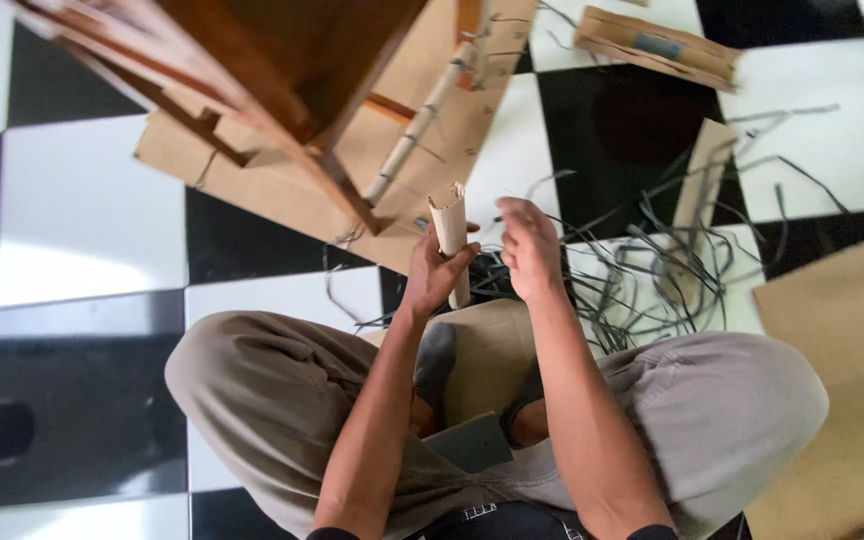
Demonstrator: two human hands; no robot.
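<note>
My left hand point(435, 268) grips a rolled tube of brown cardboard point(449, 222) and holds it upright in front of me. My right hand point(529, 248) hovers just to the right of the tube with its fingers loosely curled and nothing visible in them. Under both hands lies a tangle of thin dark strips point(642, 270) spread over the floor. I sit cross-legged in khaki trousers point(272, 400) on a piece of cardboard point(487, 350).
A wooden furniture frame point(252, 70) tilts over a flat cardboard sheet point(282, 180) at the upper left, with another wrapped tube point(417, 130) leaning on it. A brown package point(657, 45) lies at the top. Cardboard sheets point(842, 330) lie right. The floor has black and white tiles.
</note>
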